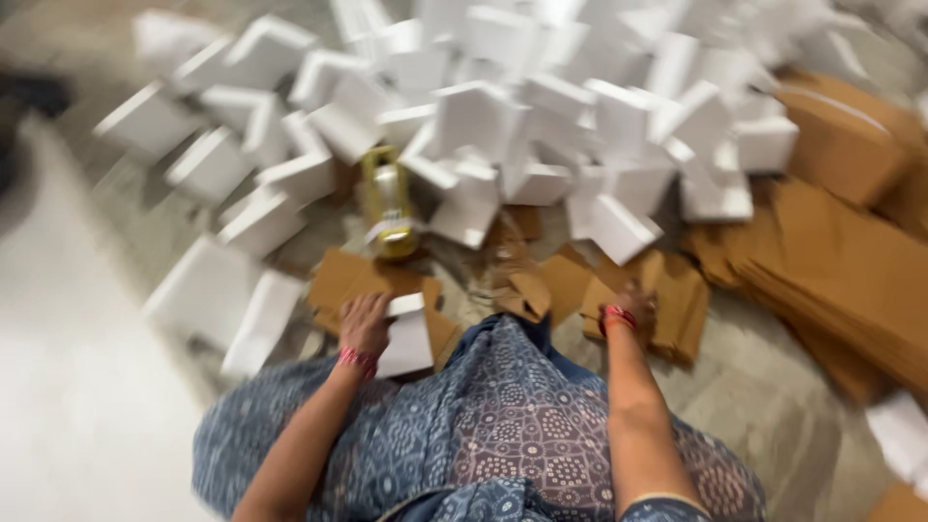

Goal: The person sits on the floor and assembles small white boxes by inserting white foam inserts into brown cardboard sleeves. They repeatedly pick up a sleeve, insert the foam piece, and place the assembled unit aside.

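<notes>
The picture is blurred by motion. My left hand [364, 324] grips a small white box [407, 336] low over a flat brown cardboard piece [340, 277] on the floor. My right hand [633, 307] rests on a low stack of flat brown cardboard pieces [677, 295] to the right; whether its fingers hold one is unclear. Both wrists wear red bangles. A golden bottle-like object [389, 201] lies between them, just ahead. My knees in blue patterned cloth [503, 416] fill the lower middle.
A big heap of white boxes [483, 116] spreads across the far floor. Stacks of flat brown cardboard sheets [851, 271] lie at the right. More white boxes [227, 300] sit at the left, beside pale floor.
</notes>
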